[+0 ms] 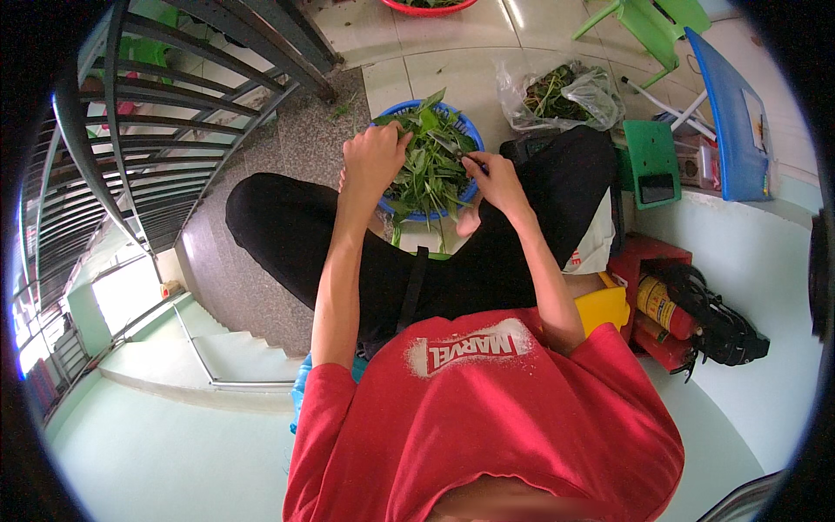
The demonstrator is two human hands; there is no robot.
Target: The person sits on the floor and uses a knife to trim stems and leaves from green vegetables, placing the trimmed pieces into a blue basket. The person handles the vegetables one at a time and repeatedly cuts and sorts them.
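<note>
Between my feet stands a round blue plastic basket heaped with leafy greens, some hanging over its near rim. My left hand is curled at the basket's left side, its fingertips closed on greens; the back of the hand hides most of what it grips. In my right hand, at the basket's right side, is a small knife. The knife's blade points up and left over the heap, and its dark handle is mostly covered by my fingers.
A clear plastic bag of plant trimmings lies beyond my right knee. Metal railings and stairs are to my left. At right are a green box, a folded blue table and a fire extinguisher. A red basket is ahead.
</note>
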